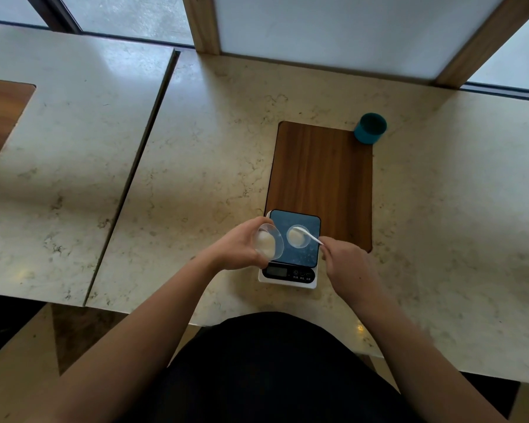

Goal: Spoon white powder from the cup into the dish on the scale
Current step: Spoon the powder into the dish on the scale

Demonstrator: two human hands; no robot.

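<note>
A white kitchen scale (pixel 289 278) with a dark glass top stands at the near end of a wooden inlay. On its platform sits a small clear dish (pixel 297 239) holding some white powder. My left hand (pixel 242 248) grips a clear plastic cup (pixel 268 242) with white powder in it, tilted toward the dish over the scale's left edge. My right hand (pixel 345 264) pinches the handle of a small white spoon (pixel 309 236). The spoon's bowl lies over the dish's far rim.
A teal cup (pixel 370 128) stands at the far right corner of the wooden inlay (pixel 321 172). The marble counter (pixel 202 166) has a seam to the left. A framed panel (pixel 327 32) rises at the back edge.
</note>
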